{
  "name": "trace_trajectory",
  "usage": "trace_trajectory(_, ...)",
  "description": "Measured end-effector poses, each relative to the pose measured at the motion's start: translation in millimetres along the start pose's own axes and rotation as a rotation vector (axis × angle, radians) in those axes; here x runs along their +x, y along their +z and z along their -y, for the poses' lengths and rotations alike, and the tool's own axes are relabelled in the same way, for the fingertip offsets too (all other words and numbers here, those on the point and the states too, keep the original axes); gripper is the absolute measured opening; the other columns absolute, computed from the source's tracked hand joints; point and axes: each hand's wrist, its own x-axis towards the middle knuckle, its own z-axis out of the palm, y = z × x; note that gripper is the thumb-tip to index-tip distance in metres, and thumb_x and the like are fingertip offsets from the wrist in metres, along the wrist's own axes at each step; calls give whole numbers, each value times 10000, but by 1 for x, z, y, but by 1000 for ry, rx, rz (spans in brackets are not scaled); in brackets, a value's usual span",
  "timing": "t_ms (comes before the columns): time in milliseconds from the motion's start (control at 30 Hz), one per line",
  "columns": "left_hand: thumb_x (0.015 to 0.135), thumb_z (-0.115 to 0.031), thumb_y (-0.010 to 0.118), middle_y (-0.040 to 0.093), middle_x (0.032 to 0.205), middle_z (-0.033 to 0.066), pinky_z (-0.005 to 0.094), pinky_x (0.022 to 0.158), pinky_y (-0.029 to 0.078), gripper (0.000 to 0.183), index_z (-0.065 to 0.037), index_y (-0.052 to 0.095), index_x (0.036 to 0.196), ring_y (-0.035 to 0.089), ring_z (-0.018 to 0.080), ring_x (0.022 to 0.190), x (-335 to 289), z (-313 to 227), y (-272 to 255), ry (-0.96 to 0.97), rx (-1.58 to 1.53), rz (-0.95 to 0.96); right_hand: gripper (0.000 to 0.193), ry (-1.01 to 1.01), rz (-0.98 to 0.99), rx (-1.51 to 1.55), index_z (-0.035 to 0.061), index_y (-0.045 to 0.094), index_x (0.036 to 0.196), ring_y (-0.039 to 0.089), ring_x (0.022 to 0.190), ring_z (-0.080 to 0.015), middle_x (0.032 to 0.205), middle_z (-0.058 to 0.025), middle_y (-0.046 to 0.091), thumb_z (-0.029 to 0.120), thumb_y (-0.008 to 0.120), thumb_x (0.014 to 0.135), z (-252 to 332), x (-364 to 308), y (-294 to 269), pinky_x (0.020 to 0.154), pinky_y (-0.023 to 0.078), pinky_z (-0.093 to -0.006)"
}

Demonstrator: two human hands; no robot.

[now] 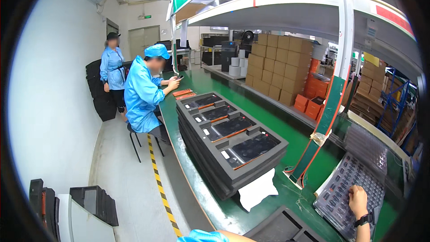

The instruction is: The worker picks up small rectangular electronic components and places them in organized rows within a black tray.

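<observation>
No lettering or numbers can be made out clearly. A small green lit sign (144, 17) stands on the far wall above the double door (144, 36), its symbols too small to tell. Pale rectangular labels (225, 154) sit on the dark flat devices (253, 148) in the foam tray (217, 151), any print on them too fine to read. A red strip (394, 19) marks the white shelf edge (365, 3) at upper right, and yellow-and-black striped tape (162, 191) runs along the floor (134, 170) as a wordless marking.
</observation>
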Motion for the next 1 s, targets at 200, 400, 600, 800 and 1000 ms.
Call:
trace_trajectory(200, 712, -327, 701, 661, 800, 92, 421, 535, 517, 383, -118, 599, 1017, 680, 305, 666, -1, 1, 5, 18, 4, -14, 56, 63, -60, 14, 12, 681, 800, 623, 818, -388, 800, -177, 642, -22, 665, 759, -14, 14, 2, 754, 493, -455)
trace_trajectory(400, 714, -334, 695, 666, 796, 92, 425, 533, 517, 371, -118, 602, 1001, 674, 310, 651, -2, 1, 2, 33, 25, -7, 122, 56, -144, -78, -18, 730, 861, 647, 797, -407, 828, -214, 682, -30, 651, 769, -32, 11, 29, 760, 506, -454)
trace_trajectory(600, 709, -345, 712, 672, 817, 95, 430, 549, 523, 413, -120, 606, 1038, 681, 308, 673, -3, 0, 2, 30, 27, -5, 151, 57, -200, -4, -30, 733, 895, 624, 761, -409, 788, -220, 672, -40, 645, 772, -30, 1, 34, 811, 485, -458)
trace_trajectory(800, 679, -336, 752, 674, 824, 90, 428, 584, 532, 454, -119, 609, 1051, 687, 306, 702, 0, -2, 0, 16, 27, 28, 168, 89, -88, 55, -33, 737, 913, 635, 770, -396, 837, -201, 694, -61, 645, 775, -21, -3, 16, 959, 473, -478)
trace_trajectory(1000, 645, -289, 773, 661, 834, 95, 427, 584, 526, 482, -108, 593, 1054, 681, 313, 708, 0, -3, -6, 46, -3, 9, 123, 60, -132, 6, 0, 739, 898, 673, 847, -380, 919, -193, 720, -1, 655, 807, -33, -2, 2, 929, 490, -468)
